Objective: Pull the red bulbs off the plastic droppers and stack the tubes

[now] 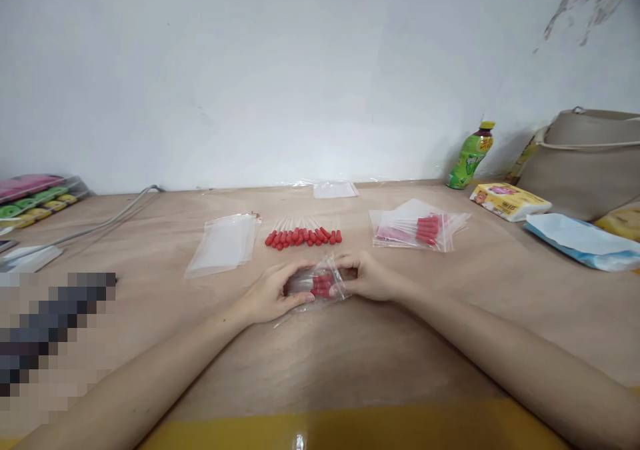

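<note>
Near the table's middle, a clear plastic bag holds several red-capped pieces with thin clear stems. My left hand grips its left side, thumb in front. At the bag's right edge, my right hand pinches the plastic. Just beyond my hands lies a row of loose red-capped pieces, stems pointing toward the wall. To their left is a stack of flat clear bags. Filled bags with red-capped pieces lie in a pile on the right.
A green bottle, a yellow tissue pack, a blue-white packet and a beige bag stand or lie at right. A grey cable and colourful packs are at left. Another flat bag lies by the wall.
</note>
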A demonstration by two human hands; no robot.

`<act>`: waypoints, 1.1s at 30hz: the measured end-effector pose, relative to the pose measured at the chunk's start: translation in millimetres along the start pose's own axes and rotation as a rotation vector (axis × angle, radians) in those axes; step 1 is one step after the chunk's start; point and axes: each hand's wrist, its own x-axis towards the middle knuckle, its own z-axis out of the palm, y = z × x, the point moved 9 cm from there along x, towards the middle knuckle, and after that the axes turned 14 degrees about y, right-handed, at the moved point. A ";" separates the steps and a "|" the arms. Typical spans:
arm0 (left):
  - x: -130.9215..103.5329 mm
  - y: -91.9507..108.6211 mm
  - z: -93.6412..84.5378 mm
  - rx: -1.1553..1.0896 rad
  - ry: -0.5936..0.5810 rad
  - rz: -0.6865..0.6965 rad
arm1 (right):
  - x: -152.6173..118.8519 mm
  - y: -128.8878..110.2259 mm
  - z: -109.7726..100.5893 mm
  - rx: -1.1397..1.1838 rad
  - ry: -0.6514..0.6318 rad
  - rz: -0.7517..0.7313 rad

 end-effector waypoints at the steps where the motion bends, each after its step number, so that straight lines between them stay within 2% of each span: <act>1: 0.1 0.6 -0.5 0.004 0.010 0.008 | 0.6 -0.6 4.3 -0.019 -0.035 0.021; 5: 2.1 3.9 -1.3 0.020 0.037 0.038 | 1.0 -2.1 10.5 -0.234 -0.051 0.074; 7: 3.1 6.2 -0.8 0.024 0.033 0.054 | 0.2 -1.2 12.3 -0.252 -0.045 0.087; 14: 3.6 10.2 -0.4 -0.019 0.013 0.067 | -0.6 16.8 5.3 -0.009 0.061 0.154; 19: 3.8 9.1 0.4 -0.011 0.014 0.061 | -3.2 14.4 11.8 0.081 0.004 0.180; 23: 3.8 7.9 -0.6 0.010 0.026 0.064 | -1.5 15.9 11.5 0.138 0.037 0.215; 25: 3.3 7.6 -0.3 0.015 0.015 0.058 | -1.2 23.7 6.8 0.264 0.079 0.314; 30: 2.0 4.9 -0.2 0.031 0.001 0.020 | -14.3 57.7 -10.1 0.512 0.211 0.713; 33: 1.3 2.3 0.5 0.050 -0.001 0.005 | -19.8 65.7 -20.1 0.618 0.248 0.813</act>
